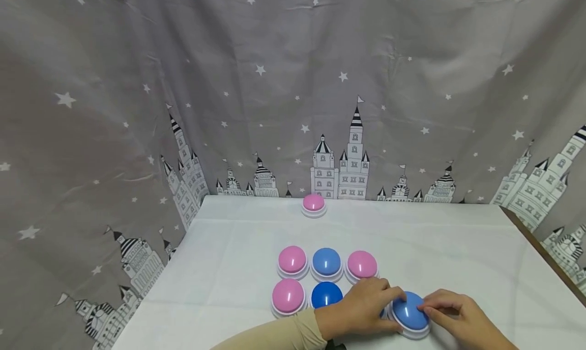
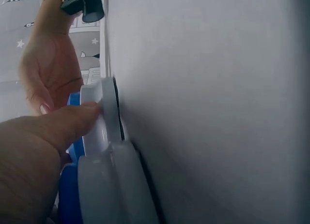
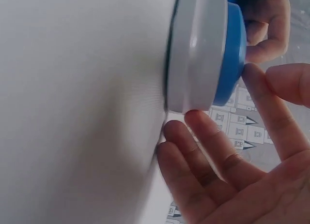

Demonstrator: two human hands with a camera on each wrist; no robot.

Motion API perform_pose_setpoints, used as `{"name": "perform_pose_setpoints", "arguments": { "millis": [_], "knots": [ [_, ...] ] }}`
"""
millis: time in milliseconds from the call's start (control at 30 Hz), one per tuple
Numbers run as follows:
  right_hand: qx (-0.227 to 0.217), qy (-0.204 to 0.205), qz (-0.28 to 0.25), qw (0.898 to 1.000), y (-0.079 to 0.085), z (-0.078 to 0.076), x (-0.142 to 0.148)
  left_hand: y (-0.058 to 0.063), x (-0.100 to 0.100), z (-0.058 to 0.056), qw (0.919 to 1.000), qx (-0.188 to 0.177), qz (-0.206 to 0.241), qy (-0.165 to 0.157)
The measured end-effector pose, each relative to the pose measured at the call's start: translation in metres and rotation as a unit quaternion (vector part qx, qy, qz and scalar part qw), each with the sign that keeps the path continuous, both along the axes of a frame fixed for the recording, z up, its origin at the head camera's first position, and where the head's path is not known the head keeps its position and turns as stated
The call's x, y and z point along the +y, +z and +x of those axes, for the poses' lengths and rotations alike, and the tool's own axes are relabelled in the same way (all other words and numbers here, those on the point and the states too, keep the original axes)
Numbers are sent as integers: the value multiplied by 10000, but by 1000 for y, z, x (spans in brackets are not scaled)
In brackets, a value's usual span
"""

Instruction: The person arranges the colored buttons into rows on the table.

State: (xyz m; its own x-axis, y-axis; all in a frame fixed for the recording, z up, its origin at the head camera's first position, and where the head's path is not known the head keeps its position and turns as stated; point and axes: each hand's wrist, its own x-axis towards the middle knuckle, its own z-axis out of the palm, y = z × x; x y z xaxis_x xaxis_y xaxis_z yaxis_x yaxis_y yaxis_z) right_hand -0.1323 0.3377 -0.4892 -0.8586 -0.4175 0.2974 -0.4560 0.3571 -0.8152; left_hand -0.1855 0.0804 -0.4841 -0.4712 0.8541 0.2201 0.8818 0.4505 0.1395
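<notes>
A light-blue domed push button (image 1: 410,311) with a white base sits on the white tabletop at the front right. My left hand (image 1: 366,307) spans its left side, the thumb on the white base and fingers at the far side. From the right, my right hand (image 1: 462,317) touches the dome with its index fingertip; in the right wrist view its other fingers (image 3: 225,156) lie along the base's edge. Left of this button, another blue button (image 2: 69,195) is mostly hidden under my left hand. A dark-blue button (image 1: 326,294) is partly covered by my left wrist.
Behind my left hand stand a pink button (image 1: 292,261), a light-blue button (image 1: 326,262) and another pink button (image 1: 362,265) in a row. A pink button (image 1: 288,296) is at the front left. One more pink button (image 1: 313,204) stands at the back edge, by a grey castle-print curtain (image 1: 284,85).
</notes>
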Motion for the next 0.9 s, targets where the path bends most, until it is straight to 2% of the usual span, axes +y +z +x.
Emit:
{"name": "perform_pose_setpoints", "arguments": {
  "millis": [167, 233, 333, 433, 533, 633, 733, 900],
  "knots": [
    [-231, 156, -120, 9995, 2, -5, 0, -2, 0, -1, 9999, -106, -68, 18],
    [-235, 129, 11, 9996, 3, -7, 1, -1, -1, -2, 9997, -232, -59, 49],
    [-65, -44, 408, 9991, 8, -13, -1, 6, -4, -4, 9975, -659, 118, 230],
    [45, -288, 873, 9958, 16, -26, -10, 18, -10, -11, 9907, -1105, 608, 510],
    [-75, -295, 1124, 9932, 26, -45, -24, 31, -20, -24, 9806, -1345, 1129, 867],
    [-267, -220, 1195, 9922, 36, -68, -42, 39, -34, -44, 9682, -1529, 1520, 1270],
    [-335, -79, 1126, 9930, 43, -94, -59, 45, -51, -66, 9558, -1647, 1741, 1701],
    [-293, 89, 1095, 9935, 50, -139, -89, 50, -80, -102, 9454, -1518, 1880, 2188]
  ]
}}
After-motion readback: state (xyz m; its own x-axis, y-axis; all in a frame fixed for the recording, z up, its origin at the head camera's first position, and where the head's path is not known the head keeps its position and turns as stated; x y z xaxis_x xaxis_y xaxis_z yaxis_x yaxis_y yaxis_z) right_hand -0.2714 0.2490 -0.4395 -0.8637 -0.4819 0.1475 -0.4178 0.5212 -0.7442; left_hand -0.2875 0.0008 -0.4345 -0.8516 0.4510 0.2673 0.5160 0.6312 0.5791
